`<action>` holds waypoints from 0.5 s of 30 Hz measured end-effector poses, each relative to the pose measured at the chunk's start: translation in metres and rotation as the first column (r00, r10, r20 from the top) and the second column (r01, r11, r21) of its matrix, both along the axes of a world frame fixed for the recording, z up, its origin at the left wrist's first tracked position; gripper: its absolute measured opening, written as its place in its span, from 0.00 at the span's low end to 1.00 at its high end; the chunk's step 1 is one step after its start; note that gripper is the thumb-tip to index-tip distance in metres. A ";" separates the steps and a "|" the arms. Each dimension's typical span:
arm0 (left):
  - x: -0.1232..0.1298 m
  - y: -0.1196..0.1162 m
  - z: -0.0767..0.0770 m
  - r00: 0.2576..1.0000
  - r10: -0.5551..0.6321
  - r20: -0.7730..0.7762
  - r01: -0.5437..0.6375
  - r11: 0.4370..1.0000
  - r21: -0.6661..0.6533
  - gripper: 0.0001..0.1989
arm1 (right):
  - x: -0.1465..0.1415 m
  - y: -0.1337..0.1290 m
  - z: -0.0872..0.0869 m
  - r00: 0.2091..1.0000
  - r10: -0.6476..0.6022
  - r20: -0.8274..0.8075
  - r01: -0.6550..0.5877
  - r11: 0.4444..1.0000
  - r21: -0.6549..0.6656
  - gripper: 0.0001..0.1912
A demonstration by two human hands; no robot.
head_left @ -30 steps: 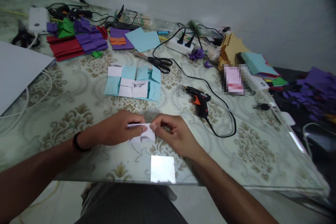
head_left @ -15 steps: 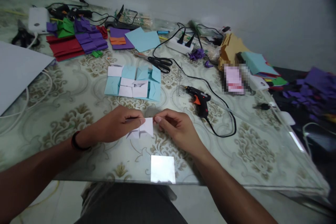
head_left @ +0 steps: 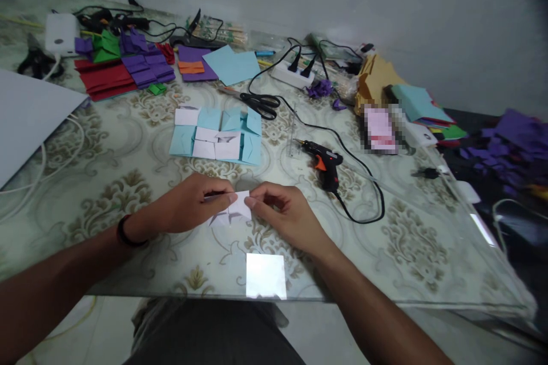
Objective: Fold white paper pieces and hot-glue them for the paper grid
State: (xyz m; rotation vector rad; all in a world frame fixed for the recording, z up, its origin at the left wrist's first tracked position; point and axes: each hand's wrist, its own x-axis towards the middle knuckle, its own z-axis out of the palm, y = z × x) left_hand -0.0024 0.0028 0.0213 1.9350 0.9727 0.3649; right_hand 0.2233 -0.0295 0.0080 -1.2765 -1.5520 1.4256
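A small folded piece of white paper (head_left: 240, 205) is held between both hands, just above the patterned table. My left hand (head_left: 201, 202) pinches its left part between thumb and fingers and hides that side. At the right edge, my right hand (head_left: 278, 208) grips the paper with thumb and fingertips. The paper's lower part shows creased, pointed flaps. Beyond the hands lies a light blue sheet (head_left: 182, 140) with folded blue and white paper pieces on it.
A black glue gun (head_left: 327, 162) with its cord rests to the right. Scissors (head_left: 261, 104) lie behind the blue sheet. Folded red paper (head_left: 105, 77) and purple paper (head_left: 148, 68) sit at the back left, and a white power strip (head_left: 293, 74) stands near the wall.
My right thumb and fingertips have moved slightly left onto the right edge of the white paper. My left hand keeps its hold.
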 end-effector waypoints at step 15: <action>0.004 -0.002 -0.003 1.000 -0.014 -0.011 0.015 0.997 0.076 0.17 | 0.002 -0.002 -0.002 0.973 0.064 0.224 -0.120 0.962 0.247 0.07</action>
